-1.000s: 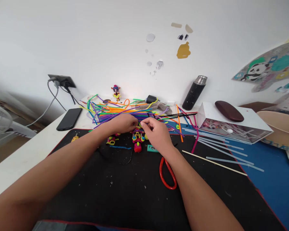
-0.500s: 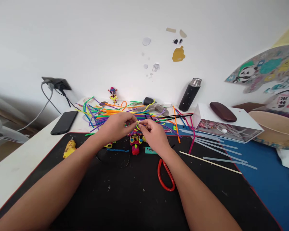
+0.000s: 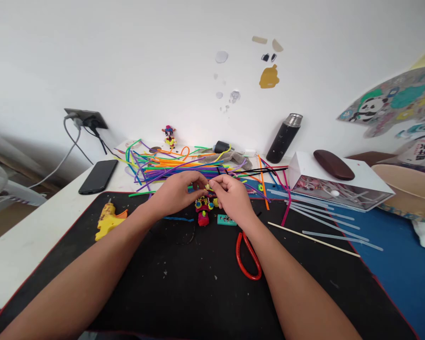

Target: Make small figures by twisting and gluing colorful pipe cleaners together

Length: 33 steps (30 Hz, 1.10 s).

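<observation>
We see a bumpy figurine, a matt desk mat, fuzzy-looking pipe cleaners, a smooth plastic glue gun, glossy plastic tool handles, translucent plastic glue sticks, a plain wooden stick, and a matt flask with a shiny metal cap.

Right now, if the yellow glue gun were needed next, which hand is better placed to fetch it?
Probably the left hand: the glue gun lies on its side of the mat, while the right hand is farther across. Both hands are at a small yellow piece, though.
</observation>
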Available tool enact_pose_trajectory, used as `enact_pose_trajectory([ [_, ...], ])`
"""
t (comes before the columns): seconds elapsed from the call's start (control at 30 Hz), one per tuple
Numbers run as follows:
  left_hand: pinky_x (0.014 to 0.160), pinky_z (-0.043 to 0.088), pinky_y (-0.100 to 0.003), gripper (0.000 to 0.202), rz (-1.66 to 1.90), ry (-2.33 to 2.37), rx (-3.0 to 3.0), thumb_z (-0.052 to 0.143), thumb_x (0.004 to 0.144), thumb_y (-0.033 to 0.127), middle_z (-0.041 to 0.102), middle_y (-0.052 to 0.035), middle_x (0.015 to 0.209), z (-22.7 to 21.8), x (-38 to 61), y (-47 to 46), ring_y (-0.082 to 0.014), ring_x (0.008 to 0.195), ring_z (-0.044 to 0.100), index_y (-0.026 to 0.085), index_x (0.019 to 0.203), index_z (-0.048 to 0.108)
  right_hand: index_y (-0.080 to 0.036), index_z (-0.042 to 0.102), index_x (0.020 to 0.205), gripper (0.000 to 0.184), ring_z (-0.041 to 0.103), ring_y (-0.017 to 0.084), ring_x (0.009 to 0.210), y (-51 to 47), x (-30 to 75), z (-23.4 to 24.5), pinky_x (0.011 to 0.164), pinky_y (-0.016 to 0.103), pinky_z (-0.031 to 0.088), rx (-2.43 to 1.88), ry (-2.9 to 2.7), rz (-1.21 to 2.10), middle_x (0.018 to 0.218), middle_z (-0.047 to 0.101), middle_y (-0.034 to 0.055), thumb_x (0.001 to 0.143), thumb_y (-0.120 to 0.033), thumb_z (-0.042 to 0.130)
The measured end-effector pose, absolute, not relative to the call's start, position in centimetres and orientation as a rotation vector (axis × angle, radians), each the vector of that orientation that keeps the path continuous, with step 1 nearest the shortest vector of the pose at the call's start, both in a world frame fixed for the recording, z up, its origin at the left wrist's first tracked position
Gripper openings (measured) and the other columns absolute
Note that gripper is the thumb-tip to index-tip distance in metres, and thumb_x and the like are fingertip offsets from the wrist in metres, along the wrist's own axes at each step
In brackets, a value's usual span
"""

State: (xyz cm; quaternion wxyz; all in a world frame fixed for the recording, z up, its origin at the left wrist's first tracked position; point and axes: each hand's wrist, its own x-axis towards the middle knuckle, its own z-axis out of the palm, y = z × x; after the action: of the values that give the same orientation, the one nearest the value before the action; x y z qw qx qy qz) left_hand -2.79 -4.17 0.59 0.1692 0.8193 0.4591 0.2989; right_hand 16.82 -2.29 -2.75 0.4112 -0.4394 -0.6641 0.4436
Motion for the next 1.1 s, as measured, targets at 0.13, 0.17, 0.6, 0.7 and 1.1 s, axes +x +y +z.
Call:
enact_pose_trajectory([
  [0.13, 0.076, 0.049, -0.029, 0.011, 0.951, 1.321, 2.361, 0.065, 0.093, 0.027, 0.073, -0.0014, 0.091, 0.66, -2.64, -4.43, -0.0183, 0.084, 0.067, 0.021, 0.101, 0.068, -0.021, 0.064, 0.086, 0.023, 0.046, 0.011, 0.037, -2.36, 16.69, -2.42, 0.041, 0.024, 0.032, -1.080, -1.603, 1.191, 0.053, 0.053, -0.0067, 0.095, -0.043, 0.061],
  [0.17, 0.077, 0.049, -0.029, 0.010, 0.973, 1.312, 2.368, 0.063, 0.094, 0.026, 0.072, -0.0016, 0.092, 0.63, -2.60, -4.47, -0.0181, 0.084, 0.067, 0.021, 0.101, 0.068, -0.021, 0.064, 0.086, 0.024, 0.046, 0.011, 0.037, -2.38, 16.67, -2.37, 0.040, 0.024, 0.032, -1.074, -1.595, 1.201, 0.052, 0.053, -0.0069, 0.095, -0.043, 0.061],
  [0.6, 0.073, 0.050, -0.028, 0.026, 1.058, 1.346, 2.040, 0.066, 0.095, 0.045, 0.075, -0.0018, 0.085, 0.61, -2.61, -4.20, -0.0184, 0.079, 0.066, 0.020, 0.091, 0.072, -0.021, 0.063, 0.086, 0.032, 0.044, 0.010, 0.036, -2.44, 16.66, -2.31, 0.040, 0.023, 0.033, -1.027, -1.545, 1.313, 0.046, 0.047, -0.0090, 0.092, -0.052, 0.063],
  [0.7, 0.075, 0.051, -0.029, 0.031, 1.035, 1.312, 1.951, 0.065, 0.095, 0.049, 0.075, -0.0031, 0.087, 0.81, -2.68, -4.16, -0.0186, 0.080, 0.066, 0.019, 0.091, 0.073, -0.021, 0.063, 0.087, 0.034, 0.043, 0.010, 0.036, -2.47, 16.57, -2.38, 0.040, 0.023, 0.032, -0.999, -1.502, 1.364, 0.046, 0.045, -0.0097, 0.091, -0.054, 0.065],
  [1.1, 0.071, 0.053, -0.030, 0.024, 1.033, 1.304, 1.960, 0.068, 0.092, 0.042, 0.076, -0.0041, 0.086, 0.88, -2.82, -4.22, -0.0182, 0.076, 0.066, 0.018, 0.092, 0.073, -0.021, 0.059, 0.081, 0.035, 0.043, 0.009, 0.034, -2.90, 16.30, -1.96, 0.038, 0.021, 0.026, -0.963, -1.359, 1.480, 0.045, 0.040, -0.0114, 0.087, -0.054, 0.069],
])
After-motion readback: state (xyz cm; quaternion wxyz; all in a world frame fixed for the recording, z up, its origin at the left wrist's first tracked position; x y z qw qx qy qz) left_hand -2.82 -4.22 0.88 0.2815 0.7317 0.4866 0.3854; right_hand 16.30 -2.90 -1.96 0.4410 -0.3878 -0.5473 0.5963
